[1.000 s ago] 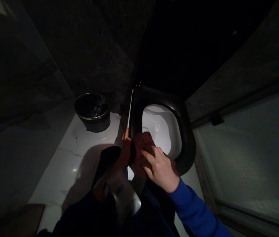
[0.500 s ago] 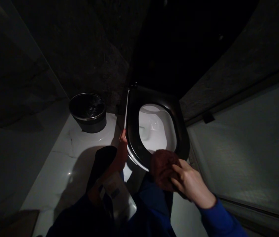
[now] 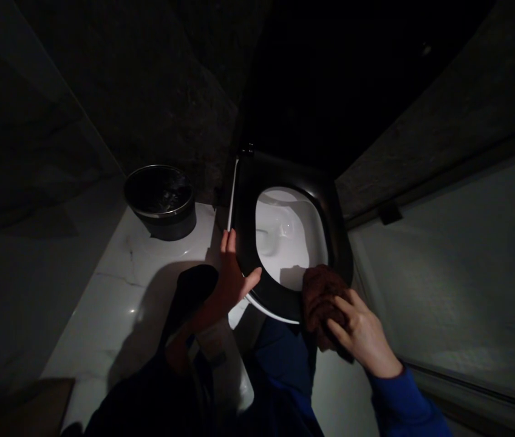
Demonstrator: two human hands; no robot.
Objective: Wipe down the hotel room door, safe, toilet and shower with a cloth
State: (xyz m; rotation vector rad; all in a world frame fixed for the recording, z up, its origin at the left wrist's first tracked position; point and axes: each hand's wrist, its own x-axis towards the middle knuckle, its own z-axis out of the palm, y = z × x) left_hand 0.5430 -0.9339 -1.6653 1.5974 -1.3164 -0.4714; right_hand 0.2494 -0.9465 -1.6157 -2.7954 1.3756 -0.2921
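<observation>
A reddish-brown cloth (image 3: 324, 297) is bunched in my right hand (image 3: 363, 337), its far part lying on the front right rim of the black toilet seat (image 3: 264, 288). The fingers of that hand are curled into the cloth. My left hand (image 3: 231, 270) is at the seat's left edge, fingers stretched forward and thumb spread over the seat; nothing is held in it. Below the seat opening is the white toilet bowl (image 3: 280, 243). Beneath my left forearm shows a pale, translucent plastic object (image 3: 228, 370), its kind unclear in the dark.
A dark bin (image 3: 161, 206) with a shiny rim stands left of the toilet on the white marbled floor (image 3: 116, 291). The black lid (image 3: 330, 79) is raised behind the seat. A frosted panel (image 3: 467, 261) runs along the right. The light is dim.
My right hand has moved the cloth slightly right along the front of the seat. My left thumb has spread out onto the seat's edge. The view has shifted a little.
</observation>
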